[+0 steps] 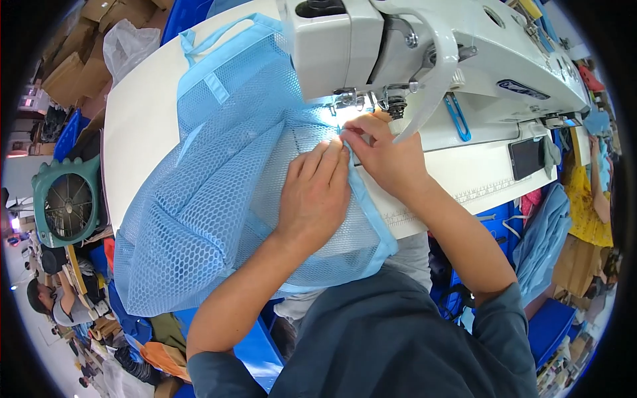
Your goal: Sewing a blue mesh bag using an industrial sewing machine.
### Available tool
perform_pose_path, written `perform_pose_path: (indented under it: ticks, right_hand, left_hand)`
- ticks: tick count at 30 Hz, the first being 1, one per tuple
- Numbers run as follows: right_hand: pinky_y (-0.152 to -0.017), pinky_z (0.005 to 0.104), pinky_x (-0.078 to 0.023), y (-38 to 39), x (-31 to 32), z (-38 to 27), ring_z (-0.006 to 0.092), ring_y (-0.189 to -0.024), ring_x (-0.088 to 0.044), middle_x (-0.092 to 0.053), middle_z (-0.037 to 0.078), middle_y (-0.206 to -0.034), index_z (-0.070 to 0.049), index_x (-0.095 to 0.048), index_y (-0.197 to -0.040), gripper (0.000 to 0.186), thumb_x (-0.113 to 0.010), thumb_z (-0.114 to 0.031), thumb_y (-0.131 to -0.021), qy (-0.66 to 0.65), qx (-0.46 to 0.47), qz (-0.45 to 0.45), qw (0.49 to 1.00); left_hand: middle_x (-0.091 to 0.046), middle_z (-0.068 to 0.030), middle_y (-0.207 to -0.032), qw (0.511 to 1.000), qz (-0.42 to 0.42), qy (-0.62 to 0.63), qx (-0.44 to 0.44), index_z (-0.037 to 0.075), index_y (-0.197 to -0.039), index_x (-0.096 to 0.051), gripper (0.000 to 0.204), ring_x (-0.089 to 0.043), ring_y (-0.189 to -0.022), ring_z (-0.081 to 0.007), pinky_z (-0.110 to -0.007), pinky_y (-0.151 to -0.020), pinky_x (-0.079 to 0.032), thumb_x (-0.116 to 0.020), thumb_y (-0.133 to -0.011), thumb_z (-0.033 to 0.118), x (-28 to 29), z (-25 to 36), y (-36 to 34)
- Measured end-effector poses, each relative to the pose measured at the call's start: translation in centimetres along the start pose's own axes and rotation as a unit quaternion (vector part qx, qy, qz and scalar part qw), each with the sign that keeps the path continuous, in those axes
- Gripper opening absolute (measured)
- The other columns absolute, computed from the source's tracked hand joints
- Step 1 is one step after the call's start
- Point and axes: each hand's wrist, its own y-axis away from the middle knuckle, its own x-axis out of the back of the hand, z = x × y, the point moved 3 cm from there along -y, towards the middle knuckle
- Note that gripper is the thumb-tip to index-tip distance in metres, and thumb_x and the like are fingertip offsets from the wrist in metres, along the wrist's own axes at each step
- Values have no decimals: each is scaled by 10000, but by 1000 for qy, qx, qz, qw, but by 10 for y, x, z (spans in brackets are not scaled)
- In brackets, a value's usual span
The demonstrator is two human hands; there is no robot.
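Note:
A light-blue mesh bag [179,225] with cloth binding and a strap handle spreads over the white sewing machine table, its near part hanging toward my lap. My left hand [315,189] lies flat on the mesh, fingers stretched toward the lit needle area. Just right of it, my right hand [385,156] pinches the bag's bound edge close to the presser foot [352,99]. The white sewing machine [338,50] stands over the far part of the bag. Its needle tip is lost in the glare of the lamp.
Blue thread snips [458,116] lie on the machine bed, and a dark phone [526,159] rests farther right. A ruler strip [464,192] runs along the table's front. A green fan [68,202] stands at left. Blue bins [554,328] and cloth surround the table. Other people sit farther off.

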Motion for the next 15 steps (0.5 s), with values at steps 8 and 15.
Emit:
perform_pose_path:
  ticks: [8,15]
  right_hand:
    - [-679,338,-562,-6,-1,-11,195,-776,-726,-745,35,-934,-108,-779,-1055,118,-778,-191,-971,-44,-13,-8,999]
    - [-603,392,-554,0,2,-16,253,-709,-711,-709,52,-832,-121,-770,-1015,123,-777,-228,-957,20,75,15,997]
  left_hand:
    - [-627,-200,-1470,1000,-6,-1,1,-75,-1360,-670,467,-589,-1370,-331,-458,-1101,-465,-697,-927,97,1,1,1]
    - [-650,-186,-1407,996,20,83,28,-6,-1297,-715,387,-648,-1260,-349,-458,-1021,-526,-713,-914,45,6,-8,1]
